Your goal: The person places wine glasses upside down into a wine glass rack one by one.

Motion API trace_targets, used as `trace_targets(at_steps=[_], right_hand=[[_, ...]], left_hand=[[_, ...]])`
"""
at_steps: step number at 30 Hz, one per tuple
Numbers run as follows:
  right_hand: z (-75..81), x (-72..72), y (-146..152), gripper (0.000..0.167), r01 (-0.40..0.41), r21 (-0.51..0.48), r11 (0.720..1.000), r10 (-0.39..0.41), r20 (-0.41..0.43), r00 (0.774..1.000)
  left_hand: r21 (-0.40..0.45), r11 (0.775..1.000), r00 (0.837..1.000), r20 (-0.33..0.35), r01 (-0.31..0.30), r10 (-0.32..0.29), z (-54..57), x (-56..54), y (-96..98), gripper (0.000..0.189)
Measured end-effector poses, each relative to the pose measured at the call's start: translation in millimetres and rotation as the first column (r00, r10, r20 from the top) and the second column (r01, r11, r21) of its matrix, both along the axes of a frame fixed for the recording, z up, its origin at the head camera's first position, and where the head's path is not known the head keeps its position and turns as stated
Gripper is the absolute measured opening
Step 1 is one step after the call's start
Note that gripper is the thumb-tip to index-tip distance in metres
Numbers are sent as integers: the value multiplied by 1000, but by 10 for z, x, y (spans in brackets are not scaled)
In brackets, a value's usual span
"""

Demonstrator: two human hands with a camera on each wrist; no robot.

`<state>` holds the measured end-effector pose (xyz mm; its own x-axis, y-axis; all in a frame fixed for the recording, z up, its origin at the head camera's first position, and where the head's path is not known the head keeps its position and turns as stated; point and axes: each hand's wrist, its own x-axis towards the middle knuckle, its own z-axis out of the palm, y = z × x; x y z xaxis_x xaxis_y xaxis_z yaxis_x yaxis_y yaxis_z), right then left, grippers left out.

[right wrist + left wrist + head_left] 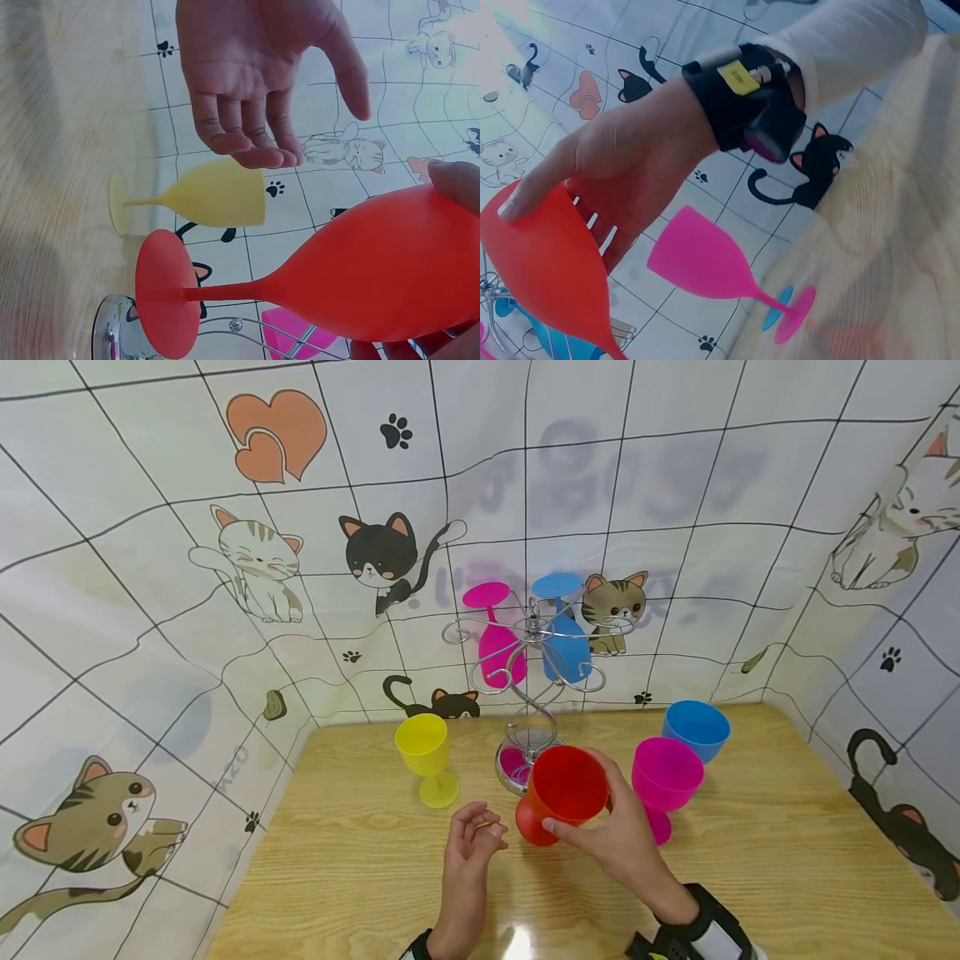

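Note:
My right hand [618, 831] grips a red goblet [568, 785] by its bowl, thumb on the near side and fingers on the far side. The goblet is tilted, its mouth towards the head camera, and in the right wrist view its stem and round foot [166, 294] are clear of the table. My left hand [470, 856] is just left of the foot, palm turned inward, fingers loosely bent and holding nothing. Behind the red goblet stands a silver wire rack [534, 631]. A pink goblet [501, 647] and a blue goblet [566, 639] hang upside down from its far side.
A yellow goblet [423, 747] stands upright left of the rack. To the right, another pink goblet [666, 774] stands close to my right hand, with a blue goblet [697, 727] behind it. A cat-print sheet [390, 410] walls the wooden table [337, 843] behind and on both sides.

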<state>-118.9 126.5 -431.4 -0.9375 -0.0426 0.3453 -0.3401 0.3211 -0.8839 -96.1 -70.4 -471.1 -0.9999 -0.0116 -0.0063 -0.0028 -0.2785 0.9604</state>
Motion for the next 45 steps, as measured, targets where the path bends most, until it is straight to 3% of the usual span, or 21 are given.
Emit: trace_targets(at_steps=[9, 14, 17, 21, 23, 27, 31, 36, 41, 45], right_hand=[[-49, -32, -45, 85, -12, -56, 998, 11, -22, 1000], [-98, -18, -96, 84, -52, -138, 989, 54, 13, 998], [-134, -6, -132, 83, -77, -174, 982, 83, 28, 996], [-182, 13, -173, 84, -108, -208, 972, 117, 34, 992], [-207, 15, -185, 83, -117, -215, 970, 126, 27, 992], [-247, 12, -198, 82, -133, -224, 966, 143, 32, 989], [-281, 11, -199, 82, -140, -203, 969, 153, 51, 987], [-314, 5, -198, 82, -150, -171, 974, 160, 50, 986], [-326, -2, -196, 83, -166, -159, 973, 175, 46, 983], [-331, -8, -188, 90, -189, -148, 971, 199, 55, 978]], left_hand=[[121, 982, 986, 71, 143, -152, -71, 42, 104, 37], [223, 943, 954, 117, 247, -278, -88, 38, 165, 41], [316, 902, 926, 139, 296, -352, -79, 16, 188, 52], [450, 847, 905, 166, 285, -392, -55, -5, 197, 63], [537, 800, 894, 174, 266, -413, -55, -18, 188, 66], [695, 683, 868, 176, 225, -465, -74, -53, 161, 69], [765, 624, 853, 213, 158, -477, -82, -78, 143, 72], [793, 604, 852, 258, 83, -455, -73, -95, 138, 70], [793, 607, 857, 280, 47, -433, -69, -105, 133, 66], [788, 614, 870, 269, 47, -413, -75, -110, 121, 67]])
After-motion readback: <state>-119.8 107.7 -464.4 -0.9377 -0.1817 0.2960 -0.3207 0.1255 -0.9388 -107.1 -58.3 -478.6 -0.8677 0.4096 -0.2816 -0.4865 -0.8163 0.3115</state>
